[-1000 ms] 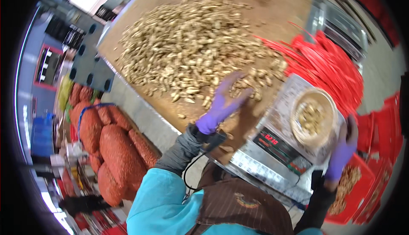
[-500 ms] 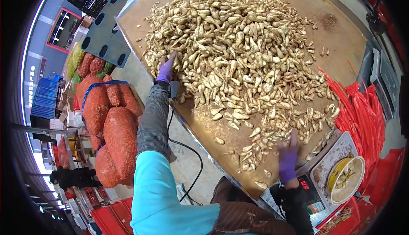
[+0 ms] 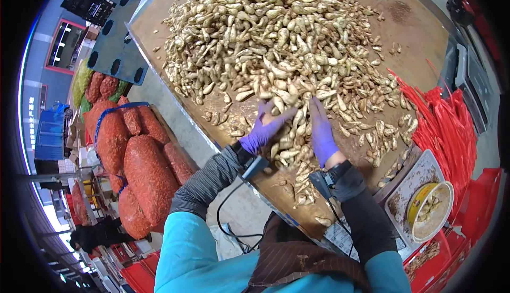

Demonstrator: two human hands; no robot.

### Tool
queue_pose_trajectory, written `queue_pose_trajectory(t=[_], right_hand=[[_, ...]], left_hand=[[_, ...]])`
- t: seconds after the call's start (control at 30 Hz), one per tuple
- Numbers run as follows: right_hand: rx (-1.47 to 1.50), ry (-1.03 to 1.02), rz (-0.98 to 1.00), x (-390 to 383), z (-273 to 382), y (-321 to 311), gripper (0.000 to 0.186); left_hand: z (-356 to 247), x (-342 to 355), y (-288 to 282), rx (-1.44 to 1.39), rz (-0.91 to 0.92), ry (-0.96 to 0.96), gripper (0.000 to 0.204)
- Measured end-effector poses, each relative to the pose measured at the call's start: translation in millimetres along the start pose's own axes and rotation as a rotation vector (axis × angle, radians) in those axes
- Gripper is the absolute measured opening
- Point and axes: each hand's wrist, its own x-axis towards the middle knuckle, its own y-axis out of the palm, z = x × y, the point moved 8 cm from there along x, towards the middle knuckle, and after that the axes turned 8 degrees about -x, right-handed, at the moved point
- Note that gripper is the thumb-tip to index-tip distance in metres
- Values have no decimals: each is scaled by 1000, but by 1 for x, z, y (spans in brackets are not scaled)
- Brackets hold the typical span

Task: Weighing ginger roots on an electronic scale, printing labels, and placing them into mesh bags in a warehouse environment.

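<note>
A large heap of pale, knobbly bulb-like pieces (image 3: 276, 32) with tapering ends covers much of the brown worktable (image 3: 419, 43). At the heap's near edge my left hand (image 3: 265, 128), in a purple glove, has its fingers and thumb spread against the pieces. My right hand (image 3: 322, 133), also purple-gloved, stands opposite with its fingers stretched out. Between the two palms lies a cluster of the pieces (image 3: 293, 125), touched from both sides. Some fingertips are hidden among them. Each wrist wears a dark strap with a small grey box and a cable.
At the right are a weighing scale (image 3: 396, 208) bearing a white bowl (image 3: 433, 213) with a few pieces, and a bundle of red plastic strips (image 3: 446, 133). Full red mesh sacks (image 3: 149, 176) stand left of the table. A cable (image 3: 219, 213) hangs by my left arm.
My left hand has moved right from the heap's left side. My right hand has moved up and left from the near edge. Pieces are now gathered between them. The view has shifted slightly.
</note>
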Motion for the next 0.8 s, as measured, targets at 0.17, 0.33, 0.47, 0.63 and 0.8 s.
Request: queue_pose_trajectory(t=[0.17,0.33,0.47,0.63,0.8], right_hand=[[-190,-73,-188,-8,-2,-23,43],[-211,-287,-351,-63,39,-42,34],[-266,-316,-450,-126,106,-74,40],[-221,-529,-658,-240,190,-183,42],[60,-499,-756,-317,175,-303,27]], left_hand=[[15,-30,35,-31,-92,21,87],[-35,-77,72,-94,-38,315,45],[-71,-120,120,-291,67,372,49],[-123,-202,263,-317,450,464,50],[-80,-239,403,-391,760,229,54]])
